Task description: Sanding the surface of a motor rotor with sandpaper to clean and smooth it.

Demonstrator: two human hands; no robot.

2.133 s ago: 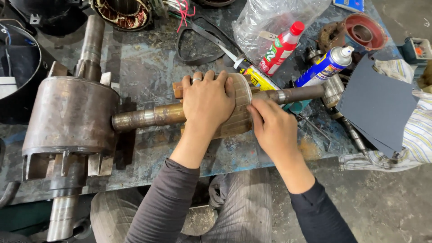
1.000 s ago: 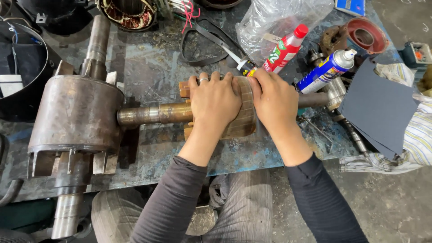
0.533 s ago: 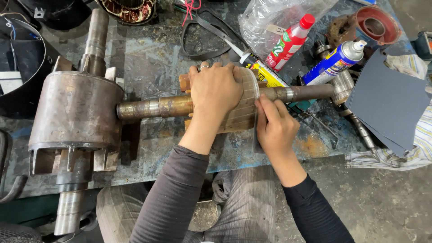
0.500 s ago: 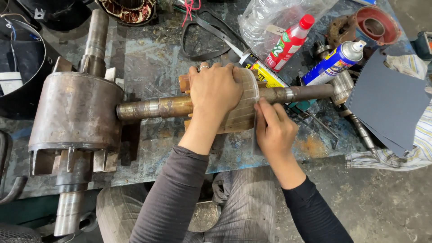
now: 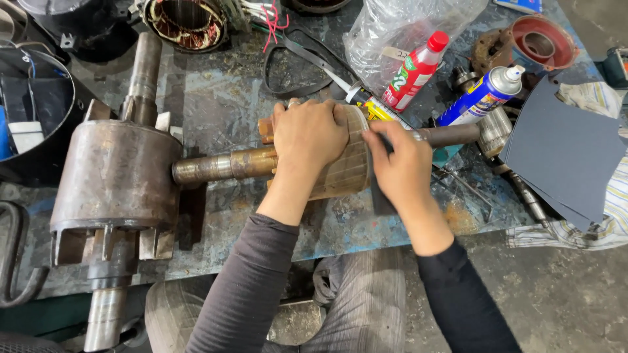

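A small rusty rotor [image 5: 343, 175] on a long steel shaft [image 5: 222, 165] lies across the worn blue bench top [image 5: 216, 111]. My left hand [image 5: 309, 137] lies over the top of the rotor with its fingers curled around it. My right hand [image 5: 400, 167] presses a strip of dark sandpaper [image 5: 379, 196] against the rotor's right end face, fingers closed on the strip. The shaft's right end [image 5: 458, 135] comes out past my right hand.
A large rusty rotor [image 5: 114, 176] stands lengthwise at the left. Behind are a wound stator [image 5: 186, 19], a black belt [image 5: 294, 65], a plastic bag [image 5: 399, 26], a red bottle [image 5: 413, 72] and a blue spray can [image 5: 481, 97]. Dark sandpaper sheets [image 5: 562, 153] lie at the right.
My right hand has slid from below the rotor's right end up to its end face, carrying the sandpaper strip. My left hand has stayed on top of the rotor.
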